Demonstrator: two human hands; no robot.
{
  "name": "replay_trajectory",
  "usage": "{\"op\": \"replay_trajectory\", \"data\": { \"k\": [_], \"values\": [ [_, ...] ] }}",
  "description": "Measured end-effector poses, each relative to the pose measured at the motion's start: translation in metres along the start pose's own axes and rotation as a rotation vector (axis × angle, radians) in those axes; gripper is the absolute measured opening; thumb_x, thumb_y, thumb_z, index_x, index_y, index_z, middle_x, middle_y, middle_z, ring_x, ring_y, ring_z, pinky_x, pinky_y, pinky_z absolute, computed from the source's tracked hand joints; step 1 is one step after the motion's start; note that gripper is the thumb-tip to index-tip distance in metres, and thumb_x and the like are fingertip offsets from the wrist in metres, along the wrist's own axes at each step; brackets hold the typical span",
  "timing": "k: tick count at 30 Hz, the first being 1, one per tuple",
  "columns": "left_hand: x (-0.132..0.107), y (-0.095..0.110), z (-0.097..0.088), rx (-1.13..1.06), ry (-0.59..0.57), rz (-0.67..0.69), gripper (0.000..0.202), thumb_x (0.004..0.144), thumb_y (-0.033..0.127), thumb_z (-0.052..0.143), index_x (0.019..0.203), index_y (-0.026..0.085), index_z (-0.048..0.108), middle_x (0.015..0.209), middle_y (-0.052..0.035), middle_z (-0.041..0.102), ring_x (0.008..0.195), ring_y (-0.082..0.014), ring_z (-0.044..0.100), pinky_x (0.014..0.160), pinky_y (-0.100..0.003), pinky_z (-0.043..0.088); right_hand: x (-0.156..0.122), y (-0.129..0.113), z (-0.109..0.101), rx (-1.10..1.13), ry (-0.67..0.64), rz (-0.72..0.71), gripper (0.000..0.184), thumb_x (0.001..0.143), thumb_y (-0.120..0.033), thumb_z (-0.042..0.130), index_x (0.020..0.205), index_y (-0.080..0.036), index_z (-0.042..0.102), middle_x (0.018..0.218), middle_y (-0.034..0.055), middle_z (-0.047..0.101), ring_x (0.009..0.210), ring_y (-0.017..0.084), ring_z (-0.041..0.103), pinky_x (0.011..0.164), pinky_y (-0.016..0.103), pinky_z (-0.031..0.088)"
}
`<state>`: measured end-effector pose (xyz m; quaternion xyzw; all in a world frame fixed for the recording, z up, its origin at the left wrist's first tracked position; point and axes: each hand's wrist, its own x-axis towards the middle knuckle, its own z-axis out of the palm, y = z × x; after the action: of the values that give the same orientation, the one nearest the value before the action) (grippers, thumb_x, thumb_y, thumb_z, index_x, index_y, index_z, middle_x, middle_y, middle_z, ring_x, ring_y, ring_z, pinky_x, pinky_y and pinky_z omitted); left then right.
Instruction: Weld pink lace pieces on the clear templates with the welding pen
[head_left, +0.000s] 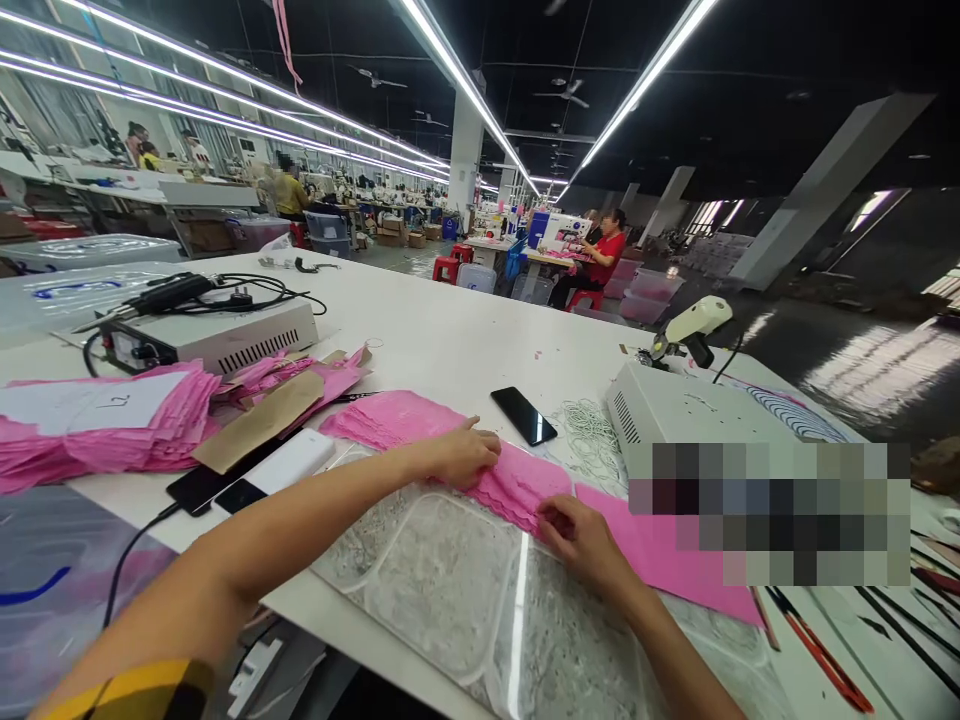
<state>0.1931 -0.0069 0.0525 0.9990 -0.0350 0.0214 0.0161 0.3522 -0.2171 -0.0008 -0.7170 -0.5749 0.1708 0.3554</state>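
A long stack of pink fabric pieces (517, 478) with wavy edges lies across a grey marbled mat (442, 565) in front of me. My left hand (466, 455) rests on top of this fabric, fingers slightly bent and thumb apart. At the near edge of the same stack, my right hand (571, 530) has its fingers curled in a pinch on the pink layers. Just right of it, a flatter pink fabric piece (652, 540) extends toward the table's right side. Beyond the hands lie a black phone (523, 415) and a tangle of pale elastic cords (591, 435).
Left stand a bundle of pink pieces (172, 420) with a paper label, brown card (259, 420), a white power bank (277, 468) and a grey box (240, 335) with cables. Another grey box (675, 405) and scissors (821, 650) are right. A person in red (606, 255) sits further back.
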Motion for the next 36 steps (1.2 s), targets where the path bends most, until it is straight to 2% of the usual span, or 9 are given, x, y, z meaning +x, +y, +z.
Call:
{"op": "replay_trajectory", "data": {
  "k": [4,7,10,13,18,22,27,31,36],
  "values": [
    [-0.011,-0.002,0.0,0.013,0.023,-0.034,0.013,0.083,0.016,0.059,0.095,0.017,0.064,0.095,-0.0058,0.066,0.101,-0.0226,0.06,0.108,-0.051,0.03,0.002,0.0,0.001,0.025,0.027,0.03,0.021,0.08,-0.036,0.051,0.084,-0.02,0.066,0.079,0.0043,0.067,0.069,0.017,0.06,0.065,0.03,0.047],
    [-0.004,0.001,0.007,0.011,0.069,-0.042,0.02,0.087,0.02,0.058,0.106,0.02,0.062,0.107,-0.006,0.065,0.103,-0.0207,0.059,0.106,-0.046,0.033,0.004,0.0,0.002,0.027,0.052,0.067,0.026,0.082,-0.04,0.048,0.084,-0.021,0.065,0.073,0.0035,0.067,0.066,0.018,0.06,0.062,0.03,0.046],
    [0.007,0.007,0.016,0.026,0.099,-0.024,0.01,0.084,0.013,0.059,0.09,0.02,0.064,0.097,-0.0042,0.066,0.097,-0.0197,0.059,0.106,-0.043,0.033,0.006,0.0,0.003,0.019,0.065,0.086,0.026,0.079,-0.039,0.05,0.086,-0.02,0.066,0.068,0.0025,0.065,0.063,0.018,0.059,0.061,0.03,0.046],
    [0.006,0.013,0.023,0.05,0.12,0.011,0.015,0.082,0.006,0.056,0.076,0.019,0.061,0.082,-0.0033,0.063,0.086,-0.0189,0.058,0.108,-0.043,0.031,0.006,0.001,0.004,0.005,0.056,0.077,0.021,0.076,-0.035,0.051,0.078,-0.02,0.066,0.068,0.0024,0.065,0.062,0.017,0.058,0.06,0.029,0.045],
    [-0.027,0.018,0.027,0.066,0.139,0.08,0.014,0.087,0.01,0.054,0.08,0.019,0.061,0.086,-0.0048,0.063,0.087,-0.0198,0.055,0.109,-0.04,0.03,0.004,0.003,0.003,0.004,0.026,0.043,0.017,0.075,-0.03,0.05,0.072,-0.02,0.063,0.068,0.0018,0.063,0.063,0.016,0.056,0.06,0.028,0.043],
    [-0.041,0.021,0.026,0.054,0.166,0.037,0.016,0.09,0.01,0.051,0.085,0.018,0.064,0.088,-0.0057,0.064,0.088,-0.02,0.055,0.102,-0.038,0.035,0.003,0.001,0.001,0.004,-0.019,0.004,0.015,0.077,-0.027,0.05,0.072,-0.021,0.063,0.072,0.0017,0.062,0.064,0.015,0.055,0.06,0.027,0.042],
    [-0.022,0.025,0.025,0.003,0.208,-0.027,0.015,0.094,0.019,0.053,0.1,0.018,0.067,0.101,-0.0072,0.066,0.097,-0.0192,0.057,0.092,-0.033,0.039,0.001,-0.005,-0.002,-0.028,-0.048,-0.034,0.016,0.078,-0.03,0.052,0.071,-0.021,0.064,0.078,0.003,0.063,0.066,0.016,0.055,0.063,0.029,0.043],
    [-0.004,0.028,0.028,-0.034,0.179,-0.036,0.012,0.091,0.027,0.061,0.092,0.02,0.07,0.096,-0.0051,0.067,0.091,-0.018,0.06,0.086,-0.031,0.04,0.0,-0.007,-0.003,-0.037,-0.057,-0.034,0.02,0.08,-0.033,0.051,0.074,-0.022,0.065,0.079,0.0042,0.065,0.068,0.017,0.057,0.063,0.03,0.044],
    [0.004,0.031,0.031,-0.044,0.128,-0.051,0.007,0.087,0.024,0.065,0.085,0.02,0.071,0.086,-0.0042,0.066,0.083,-0.0181,0.06,0.078,-0.03,0.042,0.001,-0.007,-0.004,-0.031,-0.033,-0.007,0.021,0.081,-0.034,0.047,0.075,-0.021,0.062,0.068,0.0017,0.063,0.061,0.016,0.055,0.057,0.028,0.043]
  ]
}}
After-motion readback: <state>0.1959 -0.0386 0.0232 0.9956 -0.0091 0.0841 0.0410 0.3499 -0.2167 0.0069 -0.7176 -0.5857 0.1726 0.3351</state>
